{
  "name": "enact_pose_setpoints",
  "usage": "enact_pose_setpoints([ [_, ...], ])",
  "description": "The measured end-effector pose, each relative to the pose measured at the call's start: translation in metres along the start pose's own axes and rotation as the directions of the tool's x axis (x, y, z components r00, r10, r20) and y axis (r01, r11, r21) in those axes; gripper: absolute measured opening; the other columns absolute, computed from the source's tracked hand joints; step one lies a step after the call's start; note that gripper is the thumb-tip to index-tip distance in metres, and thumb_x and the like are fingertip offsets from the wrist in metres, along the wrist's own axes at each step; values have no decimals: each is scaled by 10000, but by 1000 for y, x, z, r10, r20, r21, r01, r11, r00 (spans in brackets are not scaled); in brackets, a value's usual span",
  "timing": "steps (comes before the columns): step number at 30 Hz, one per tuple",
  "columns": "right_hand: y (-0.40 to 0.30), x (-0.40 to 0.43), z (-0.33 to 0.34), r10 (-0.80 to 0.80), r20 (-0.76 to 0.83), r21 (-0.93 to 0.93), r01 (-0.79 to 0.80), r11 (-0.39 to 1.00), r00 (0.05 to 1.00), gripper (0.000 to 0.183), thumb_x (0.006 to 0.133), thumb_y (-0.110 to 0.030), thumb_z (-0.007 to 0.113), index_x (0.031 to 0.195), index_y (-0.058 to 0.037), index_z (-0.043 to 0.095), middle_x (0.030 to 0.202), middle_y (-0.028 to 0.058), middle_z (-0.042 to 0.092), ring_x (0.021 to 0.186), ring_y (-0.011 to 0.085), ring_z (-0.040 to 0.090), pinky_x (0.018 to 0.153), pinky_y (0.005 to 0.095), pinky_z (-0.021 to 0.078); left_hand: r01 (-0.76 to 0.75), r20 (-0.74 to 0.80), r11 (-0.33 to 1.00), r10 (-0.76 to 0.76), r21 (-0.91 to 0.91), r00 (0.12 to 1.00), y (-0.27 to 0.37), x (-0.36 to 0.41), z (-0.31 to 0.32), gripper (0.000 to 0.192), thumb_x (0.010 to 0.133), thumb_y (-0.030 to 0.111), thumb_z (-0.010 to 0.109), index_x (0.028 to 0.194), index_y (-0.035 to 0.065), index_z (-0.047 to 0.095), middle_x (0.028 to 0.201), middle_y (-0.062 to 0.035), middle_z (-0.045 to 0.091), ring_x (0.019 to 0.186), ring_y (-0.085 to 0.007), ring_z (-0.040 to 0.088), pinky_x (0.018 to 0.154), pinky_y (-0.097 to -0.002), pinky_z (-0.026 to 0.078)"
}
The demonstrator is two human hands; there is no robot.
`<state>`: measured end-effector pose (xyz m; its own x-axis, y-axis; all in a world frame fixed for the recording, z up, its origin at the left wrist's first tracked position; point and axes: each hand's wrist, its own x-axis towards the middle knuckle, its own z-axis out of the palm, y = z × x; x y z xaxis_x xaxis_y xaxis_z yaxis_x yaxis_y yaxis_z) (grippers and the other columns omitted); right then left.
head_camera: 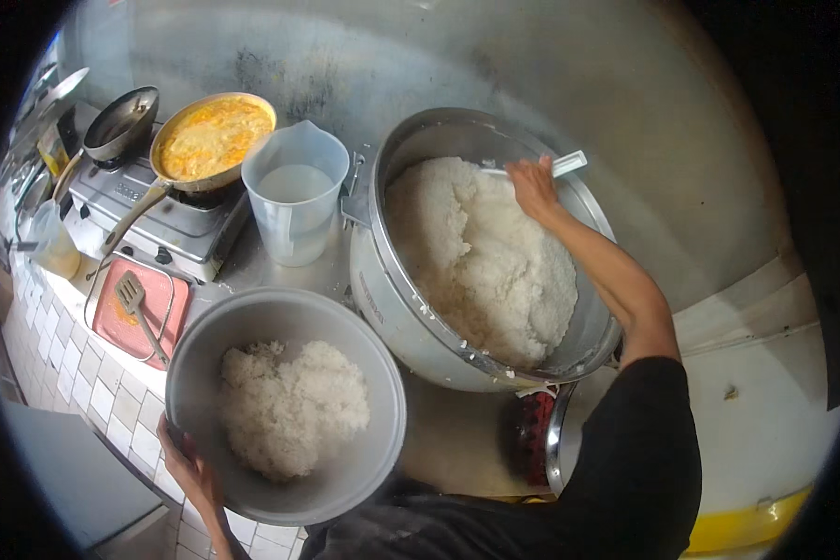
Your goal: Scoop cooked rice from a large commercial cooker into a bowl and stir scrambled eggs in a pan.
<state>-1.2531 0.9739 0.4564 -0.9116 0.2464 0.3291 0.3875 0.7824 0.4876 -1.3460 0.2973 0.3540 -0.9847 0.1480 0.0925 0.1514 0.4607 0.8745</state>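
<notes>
My right hand (534,187) grips the white handle (568,164) of a utensil whose far end is hidden in the rice. It is over a large metal cooker (365,280), which holds a big mound of cooked white rice (504,273). Loose grains stick along the cooker's rim. My left hand (190,469) holds the left edge of a round grey metal pot (381,427), with the thumb inside the rim. A smaller heap of cooked rice (297,406) lies in the bottom of this pot, close in front of my body.
A two-burner gas stove (157,210) carries a pan of yellow egg mixture (217,136) and a dark frying pan (122,122). A translucent plastic pitcher (294,224) of liquid stands beside the cooker. A slotted turner (131,294) rests on a pink tray (108,318).
</notes>
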Motion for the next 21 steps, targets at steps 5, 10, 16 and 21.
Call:
enact_pose_setpoints([
  [5,-13,-36,-58,-152,157,32,149,988,976,146,866,-100,513,911,-89,652,790,101,610,851,263,590,894,453,317,7,45,1000,-7,-1,999,13,1,0,394,922,44,413,1312,-12,407,1133,-223,587,1002,-297,586,884,-347,430],
  [10,-49,-79,-98,-183,214,245,129,961,960,114,870,-91,552,785,-87,628,739,70,606,772,224,563,800,398,275,-25,16,999,25,24,1000,-3,0,-2,385,948,101,418,1318,-2,401,1141,-209,591,1024,-276,583,894,-347,431],
  [16,-51,-99,-135,-142,378,428,-36,903,915,131,904,-174,551,861,-82,634,712,104,595,730,253,563,815,374,270,23,47,1000,-23,-5,999,9,-1,-2,394,940,61,403,1331,9,397,1170,-200,584,1070,-271,567,922,-338,415],
  [21,-69,-129,-159,-166,409,590,-121,798,897,153,907,-196,552,897,-57,615,726,123,598,743,290,552,822,386,307,46,45,997,-48,56,998,12,1,1,399,935,39,390,1333,11,396,1193,-202,575,1096,-273,556,933,-336,409],
])
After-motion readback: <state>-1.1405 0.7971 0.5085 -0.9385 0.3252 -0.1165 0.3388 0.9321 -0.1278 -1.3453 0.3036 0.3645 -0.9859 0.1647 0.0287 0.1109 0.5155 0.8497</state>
